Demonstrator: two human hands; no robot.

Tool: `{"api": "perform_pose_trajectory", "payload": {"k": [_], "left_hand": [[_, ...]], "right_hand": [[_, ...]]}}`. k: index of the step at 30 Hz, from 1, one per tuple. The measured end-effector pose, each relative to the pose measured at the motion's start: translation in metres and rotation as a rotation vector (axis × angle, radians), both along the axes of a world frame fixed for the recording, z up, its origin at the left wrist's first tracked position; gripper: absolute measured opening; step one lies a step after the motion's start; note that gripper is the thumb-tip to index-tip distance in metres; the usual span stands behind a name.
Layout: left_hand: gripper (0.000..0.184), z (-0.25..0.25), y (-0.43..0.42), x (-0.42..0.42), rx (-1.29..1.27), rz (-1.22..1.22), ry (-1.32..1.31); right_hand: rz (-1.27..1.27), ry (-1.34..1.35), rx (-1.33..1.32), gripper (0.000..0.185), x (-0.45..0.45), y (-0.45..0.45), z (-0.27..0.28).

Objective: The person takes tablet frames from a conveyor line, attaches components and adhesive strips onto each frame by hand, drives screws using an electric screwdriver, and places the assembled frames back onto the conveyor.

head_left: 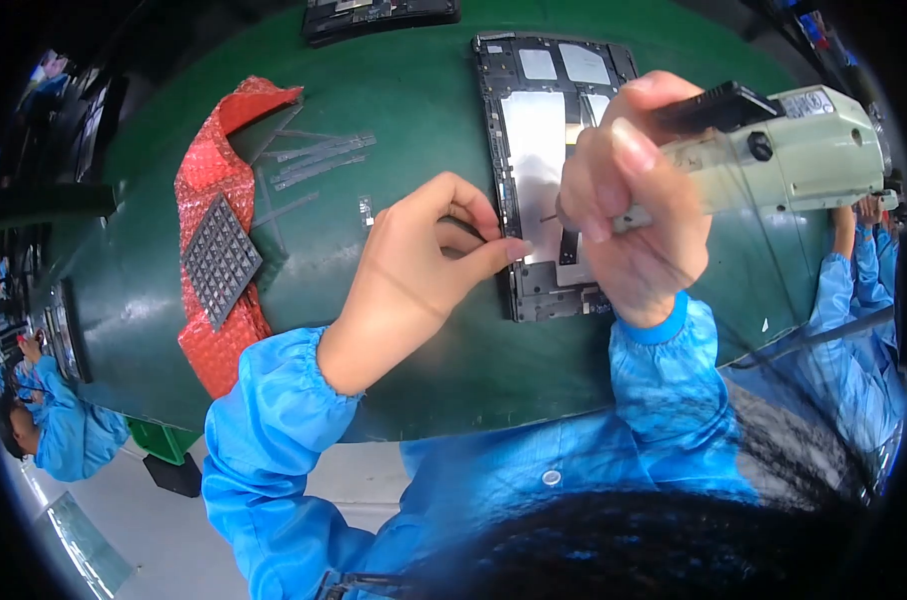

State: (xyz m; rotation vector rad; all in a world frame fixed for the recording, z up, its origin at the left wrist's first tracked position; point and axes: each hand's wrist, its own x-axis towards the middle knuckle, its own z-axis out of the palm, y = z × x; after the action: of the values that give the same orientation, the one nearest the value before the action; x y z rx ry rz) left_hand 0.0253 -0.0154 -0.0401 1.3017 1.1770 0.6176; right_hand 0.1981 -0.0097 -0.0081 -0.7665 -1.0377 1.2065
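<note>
Two hands, the left hand [406,255] and right hand [649,225], are shown. Two opened devices [532,130] are laid at one and twelve o'clock. One power driver [814,160] is seen at two, one gridded tray [222,262] and one red wrap [214,160] at nine; several thin strips [319,162], not exactly countable, at ten.

The chassis [532,292] has a matt black frame, apparently plastic, with inset silver plates [536,130] of smooth, metallic, reflective finish. The desk [424,110] beneath the chassis is smooth green with a soft sheen. Right of the chassis, the tool [809,150] has a pale, smooth plastic housing. Left of the chassis: glossy, bubble-textured red plastic wrap [214,165]; a matt black tray [222,262] with a gridded surface.
</note>
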Motion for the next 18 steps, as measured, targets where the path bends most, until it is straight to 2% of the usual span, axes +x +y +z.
{"api": "perform_pose_trajectory", "payload": {"k": [3,18], "left_hand": [[0.025,-0.004,0.004,-0.004,-0.04,-0.035,-0.101],[0.034,-0.012,0.002,-0.002,0.031,0.031,-0.081]], "right_hand": [[-0.009,0.071,0.029,0.029,-0.008,0.004,-0.006],[0.005,0.042,-0.029,0.029,-0.02,0.005,-0.016]]}}
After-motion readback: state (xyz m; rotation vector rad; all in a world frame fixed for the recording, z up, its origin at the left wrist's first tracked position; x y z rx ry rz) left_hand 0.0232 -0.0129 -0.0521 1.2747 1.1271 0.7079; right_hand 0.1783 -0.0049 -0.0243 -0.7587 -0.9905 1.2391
